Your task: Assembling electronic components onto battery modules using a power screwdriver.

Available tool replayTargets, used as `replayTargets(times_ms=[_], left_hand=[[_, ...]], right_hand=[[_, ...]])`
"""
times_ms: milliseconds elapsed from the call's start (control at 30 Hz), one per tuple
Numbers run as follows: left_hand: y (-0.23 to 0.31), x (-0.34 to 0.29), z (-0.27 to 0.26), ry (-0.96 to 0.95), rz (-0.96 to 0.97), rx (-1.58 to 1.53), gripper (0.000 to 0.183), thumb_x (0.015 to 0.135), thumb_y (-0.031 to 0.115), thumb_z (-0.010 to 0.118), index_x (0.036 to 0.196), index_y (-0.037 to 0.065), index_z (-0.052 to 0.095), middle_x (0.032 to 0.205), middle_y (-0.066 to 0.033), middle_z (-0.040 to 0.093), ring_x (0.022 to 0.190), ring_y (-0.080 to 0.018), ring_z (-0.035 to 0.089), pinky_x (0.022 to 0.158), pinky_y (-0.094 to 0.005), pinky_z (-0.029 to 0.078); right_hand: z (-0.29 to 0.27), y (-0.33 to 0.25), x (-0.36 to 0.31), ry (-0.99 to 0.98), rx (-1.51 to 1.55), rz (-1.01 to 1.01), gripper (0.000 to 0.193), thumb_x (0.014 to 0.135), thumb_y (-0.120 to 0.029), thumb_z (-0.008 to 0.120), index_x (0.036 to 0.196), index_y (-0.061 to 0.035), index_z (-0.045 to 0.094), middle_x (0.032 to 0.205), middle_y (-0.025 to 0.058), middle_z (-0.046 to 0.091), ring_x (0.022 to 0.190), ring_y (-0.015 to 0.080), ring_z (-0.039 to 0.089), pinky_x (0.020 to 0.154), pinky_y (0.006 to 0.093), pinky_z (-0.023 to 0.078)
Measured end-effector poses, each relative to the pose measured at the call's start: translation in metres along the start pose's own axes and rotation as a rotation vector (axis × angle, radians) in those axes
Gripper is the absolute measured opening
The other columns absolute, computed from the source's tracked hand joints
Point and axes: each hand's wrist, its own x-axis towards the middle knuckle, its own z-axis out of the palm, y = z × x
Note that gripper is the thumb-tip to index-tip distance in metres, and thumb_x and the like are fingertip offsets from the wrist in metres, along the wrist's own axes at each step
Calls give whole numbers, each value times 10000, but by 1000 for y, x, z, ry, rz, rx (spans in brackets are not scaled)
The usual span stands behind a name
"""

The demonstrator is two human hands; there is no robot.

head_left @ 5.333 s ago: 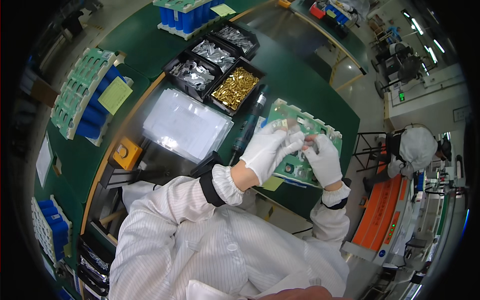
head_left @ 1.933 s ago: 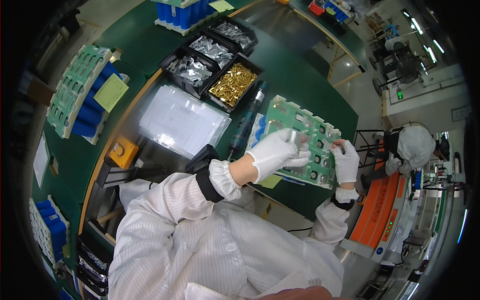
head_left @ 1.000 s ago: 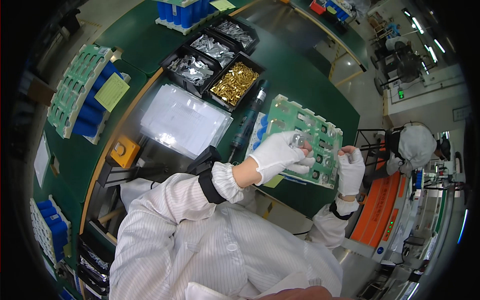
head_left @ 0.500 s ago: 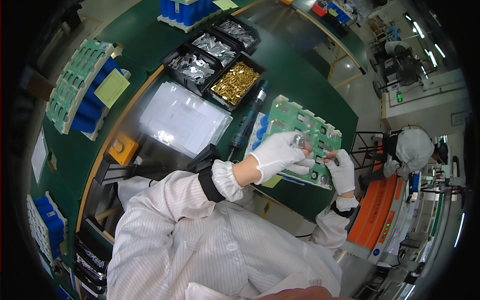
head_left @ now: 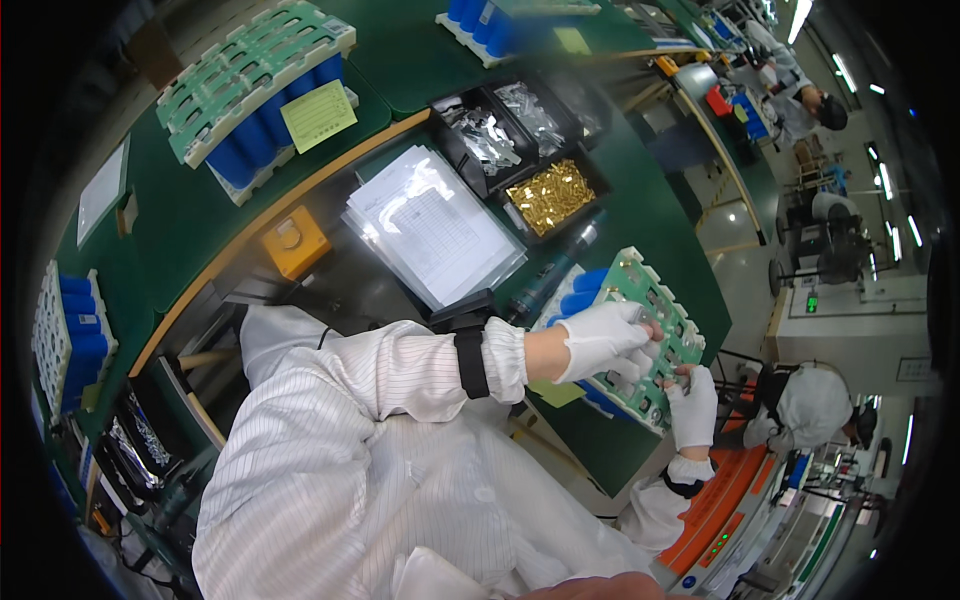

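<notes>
Left hand (head_left: 605, 342) is hovering over the green-topped battery module (head_left: 660, 300), fingers curling inward (can't tell what they're gripping). Right hand (head_left: 692, 408) is reaching its right edge, fingertips bunching; can't tell if pinching. Module is sitting on the green table (head_left: 650, 215), beside a dark-teal cylindrical tool (head_left: 548, 280).

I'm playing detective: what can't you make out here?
All in the head view:
What, if anything, is inside the left hand: its curled fingers hide it.
Whether the right hand holds anything: too small to tell.
Part of the green-topped block by the hands: covered by the left hand.
The top of the blue block at the back: cut off by the upper edge.
What fills the right-end black tray in the back row: blurred.
</notes>
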Motion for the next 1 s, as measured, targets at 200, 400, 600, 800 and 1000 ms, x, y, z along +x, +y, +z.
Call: replayTargets(times_ms=[200,400,600,800,1000], left_hand=[[63,18,-93,531,548,951,185,892,126,530,1005,18,629,845,-82,636,766,-164,636,701,-305,528],[123,16,-196,1049,525,1910,248,795,216,668,984,56,664,1126,-145,619,1079,-338,577,941,-437,460],[110,23,-212,1026,621,2076,260,750,198,666,972,69,624,1202,-112,600,1191,-286,527,1012,-423,395],[111,25,-218,1030,672,2044,160,765,174,619,903,97,641,1129,-82,631,1134,-257,575,954,-415,427],[115,23,-213,1005,603,2023,127,781,160,602,879,96,652,1120,-77,641,1137,-248,579,953,-417,429]], right_hand=[[-70,-58,42,68,-5,-368,120,828,-38,658,943,-26,629,856,138,620,804,286,624,739,354,489],[-87,-149,172,76,-139,-650,151,860,-130,621,970,-28,632,933,170,650,884,360,629,782,398,497],[26,-182,350,-69,-79,-494,238,874,-170,616,1080,-64,670,1049,191,681,990,369,642,869,381,501],[121,-196,432,-8,-207,-359,324,906,-97,522,1209,-110,636,1192,184,641,1125,364,599,941,428,496],[141,-206,436,25,-292,-303,212,891,-175,563,1057,-126,685,1107,142,677,1053,360,631,877,450,518]])
